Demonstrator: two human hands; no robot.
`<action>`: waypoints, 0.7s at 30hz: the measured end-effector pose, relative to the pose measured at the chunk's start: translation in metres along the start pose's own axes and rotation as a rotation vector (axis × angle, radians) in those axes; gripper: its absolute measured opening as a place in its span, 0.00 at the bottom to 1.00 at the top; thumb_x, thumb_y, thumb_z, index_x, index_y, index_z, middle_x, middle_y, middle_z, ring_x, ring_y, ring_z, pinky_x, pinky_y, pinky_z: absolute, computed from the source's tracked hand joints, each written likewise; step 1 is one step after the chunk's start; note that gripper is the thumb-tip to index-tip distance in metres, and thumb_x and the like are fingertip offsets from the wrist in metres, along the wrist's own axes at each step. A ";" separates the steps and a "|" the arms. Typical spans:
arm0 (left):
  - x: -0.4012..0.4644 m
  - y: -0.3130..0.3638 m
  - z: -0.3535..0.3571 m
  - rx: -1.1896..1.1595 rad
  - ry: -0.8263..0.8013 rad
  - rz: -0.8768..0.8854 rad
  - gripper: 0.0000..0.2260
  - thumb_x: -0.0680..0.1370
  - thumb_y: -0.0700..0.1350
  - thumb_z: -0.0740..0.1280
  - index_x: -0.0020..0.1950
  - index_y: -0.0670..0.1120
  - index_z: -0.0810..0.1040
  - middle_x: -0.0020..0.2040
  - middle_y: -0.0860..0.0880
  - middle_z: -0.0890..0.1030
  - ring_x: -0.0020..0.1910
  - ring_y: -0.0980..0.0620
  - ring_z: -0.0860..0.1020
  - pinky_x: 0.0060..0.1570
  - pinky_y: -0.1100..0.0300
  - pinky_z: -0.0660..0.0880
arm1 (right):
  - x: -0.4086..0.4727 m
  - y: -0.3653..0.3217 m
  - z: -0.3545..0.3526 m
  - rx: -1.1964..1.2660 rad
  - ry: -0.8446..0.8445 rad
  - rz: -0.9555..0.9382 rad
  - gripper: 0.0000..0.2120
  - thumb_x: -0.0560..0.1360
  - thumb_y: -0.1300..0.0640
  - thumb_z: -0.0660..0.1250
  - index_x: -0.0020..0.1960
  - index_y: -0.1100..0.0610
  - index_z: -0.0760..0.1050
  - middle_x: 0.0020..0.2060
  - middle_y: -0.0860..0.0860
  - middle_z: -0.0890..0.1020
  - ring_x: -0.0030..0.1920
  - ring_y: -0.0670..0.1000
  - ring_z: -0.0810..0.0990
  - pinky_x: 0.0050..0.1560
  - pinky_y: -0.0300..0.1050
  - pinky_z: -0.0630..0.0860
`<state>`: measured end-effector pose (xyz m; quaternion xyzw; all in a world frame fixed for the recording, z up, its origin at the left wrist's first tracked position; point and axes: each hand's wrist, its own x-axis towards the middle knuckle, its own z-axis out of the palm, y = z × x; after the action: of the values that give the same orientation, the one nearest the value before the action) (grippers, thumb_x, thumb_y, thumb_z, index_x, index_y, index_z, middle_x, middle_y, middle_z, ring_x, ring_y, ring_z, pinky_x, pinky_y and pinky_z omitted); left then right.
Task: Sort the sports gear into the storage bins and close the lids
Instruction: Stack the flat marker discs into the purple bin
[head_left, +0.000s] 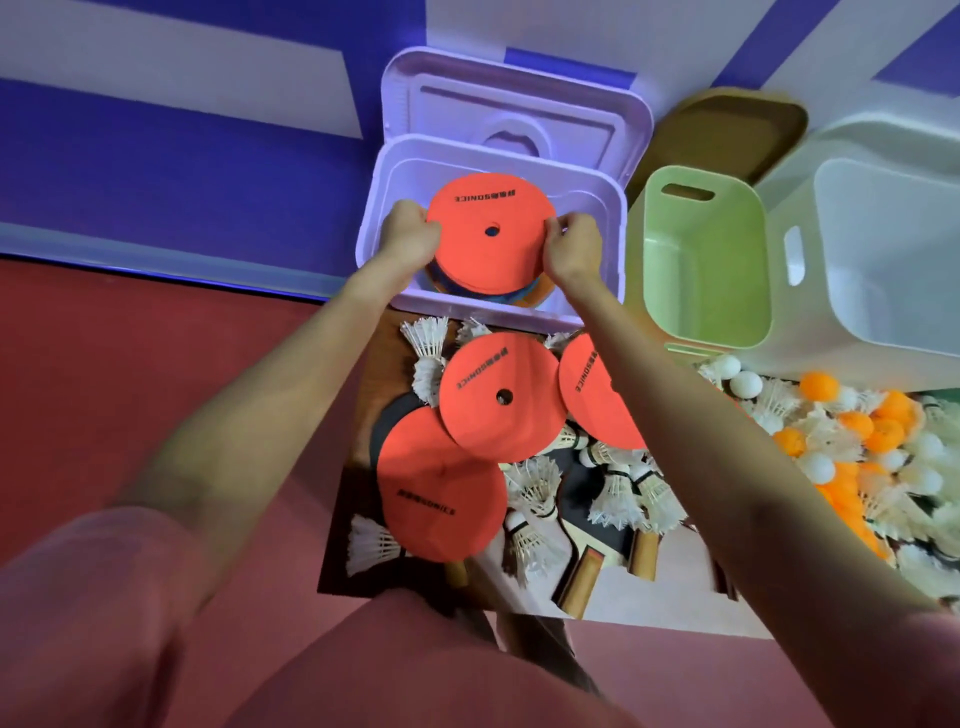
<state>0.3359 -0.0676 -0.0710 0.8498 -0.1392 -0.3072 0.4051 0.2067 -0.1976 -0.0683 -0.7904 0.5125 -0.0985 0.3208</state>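
Orange and flat, the marker disc (491, 231) hung over the open lilac storage bin (488, 312) at upper centre, the left hand (410, 236) and right hand (571, 247) each curled round an opposite edge with both bare forearms stretched forward. Beneath it, coloured discs already in the bin were mostly hidden, and the three discs (501, 397) lower down were partly overlapped or crossed by the right arm. Shuttlecocks (537, 488), table tennis paddles (597, 530) and ping-pong balls (852, 431) littered a low board on the red floor (156, 374), beside an empty green bin (706, 260) and white bin (883, 260) against a blue-and-white wall (182, 130).

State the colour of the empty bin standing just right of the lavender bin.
Light green bin, seen clearly in the head view.
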 end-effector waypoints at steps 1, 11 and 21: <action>0.002 0.002 0.000 0.056 0.006 0.014 0.13 0.71 0.37 0.59 0.29 0.47 0.60 0.29 0.47 0.63 0.36 0.48 0.62 0.35 0.56 0.61 | 0.003 0.000 0.001 -0.032 -0.013 0.003 0.17 0.81 0.57 0.56 0.35 0.61 0.66 0.41 0.65 0.75 0.43 0.64 0.70 0.44 0.50 0.66; -0.009 -0.008 0.008 0.395 -0.030 0.207 0.10 0.73 0.40 0.60 0.51 0.39 0.77 0.51 0.37 0.78 0.52 0.36 0.76 0.47 0.49 0.73 | -0.010 0.016 -0.007 -0.170 -0.090 -0.128 0.10 0.77 0.61 0.58 0.49 0.66 0.75 0.52 0.65 0.78 0.52 0.63 0.77 0.50 0.50 0.68; -0.124 -0.076 0.004 -0.034 0.202 0.512 0.08 0.76 0.41 0.62 0.50 0.43 0.80 0.45 0.48 0.83 0.43 0.50 0.80 0.43 0.59 0.76 | -0.122 0.064 -0.019 -0.099 -0.079 -0.373 0.07 0.73 0.64 0.64 0.51 0.63 0.76 0.47 0.60 0.77 0.48 0.60 0.76 0.49 0.47 0.68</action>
<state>0.2361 0.0380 -0.0809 0.8065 -0.3032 -0.1106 0.4954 0.0941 -0.1156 -0.0712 -0.8897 0.3484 -0.1000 0.2776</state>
